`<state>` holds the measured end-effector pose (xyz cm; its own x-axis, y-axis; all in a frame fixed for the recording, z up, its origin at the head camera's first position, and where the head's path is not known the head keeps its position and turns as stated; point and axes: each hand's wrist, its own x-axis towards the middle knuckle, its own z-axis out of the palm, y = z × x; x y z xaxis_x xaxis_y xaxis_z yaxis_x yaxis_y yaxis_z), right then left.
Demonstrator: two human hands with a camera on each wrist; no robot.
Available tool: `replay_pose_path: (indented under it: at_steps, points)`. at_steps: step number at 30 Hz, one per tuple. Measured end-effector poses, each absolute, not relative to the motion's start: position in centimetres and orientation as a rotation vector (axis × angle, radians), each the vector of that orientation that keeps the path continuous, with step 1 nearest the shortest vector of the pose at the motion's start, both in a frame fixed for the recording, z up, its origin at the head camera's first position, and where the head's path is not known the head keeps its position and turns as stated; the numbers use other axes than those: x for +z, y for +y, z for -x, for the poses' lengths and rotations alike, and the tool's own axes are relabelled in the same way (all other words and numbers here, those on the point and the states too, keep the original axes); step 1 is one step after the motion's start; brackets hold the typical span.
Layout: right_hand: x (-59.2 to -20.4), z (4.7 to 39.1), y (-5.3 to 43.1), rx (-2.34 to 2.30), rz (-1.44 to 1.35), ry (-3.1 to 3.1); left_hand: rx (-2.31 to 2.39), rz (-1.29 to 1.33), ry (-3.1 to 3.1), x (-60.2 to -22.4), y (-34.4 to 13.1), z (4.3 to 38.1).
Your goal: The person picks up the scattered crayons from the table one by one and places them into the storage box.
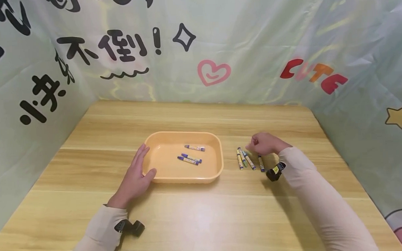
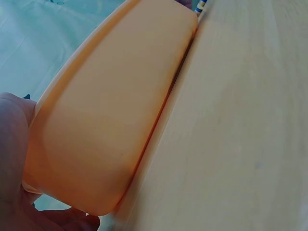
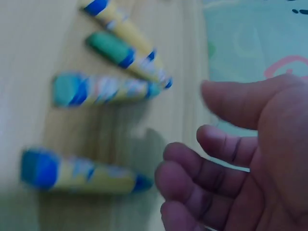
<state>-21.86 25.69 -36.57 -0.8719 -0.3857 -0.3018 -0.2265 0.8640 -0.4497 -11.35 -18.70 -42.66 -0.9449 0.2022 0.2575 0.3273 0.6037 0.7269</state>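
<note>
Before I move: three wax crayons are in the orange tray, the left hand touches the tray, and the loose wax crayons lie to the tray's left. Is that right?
Not quite: the loose wax crayons lie to the right of the orange tray, as the head view shows. The rest holds: three wax crayons are in the tray, and the left hand touches it.

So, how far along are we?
Three slim blue-and-yellow crayons in the shallow orange plastic tray look done. In hand: nothing visible in the right hand; the left hand touches the tray. Apparently left: at least four blue-banded crayons, loose on the pale wooden table.
</note>
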Motion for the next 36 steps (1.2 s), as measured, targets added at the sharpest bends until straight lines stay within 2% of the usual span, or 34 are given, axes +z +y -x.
replay_pose_path:
  at_steps: [13, 18, 36]
  points:
    - [-36.8, 21.1, 27.9, -0.406, 0.366, 2.542, -1.274, 0.442, -2.673, -42.6, -18.7, 11.3]
    - [-37.2, 21.0, 28.2, -0.441, 0.285, 2.467, -1.267, 0.448, -2.68, -42.6, -18.7, 11.3]
    - [-37.9, 21.7, 27.3, -0.651, 0.271, 2.586, -1.261, 0.428, -2.693, -42.7, -18.7, 11.3]
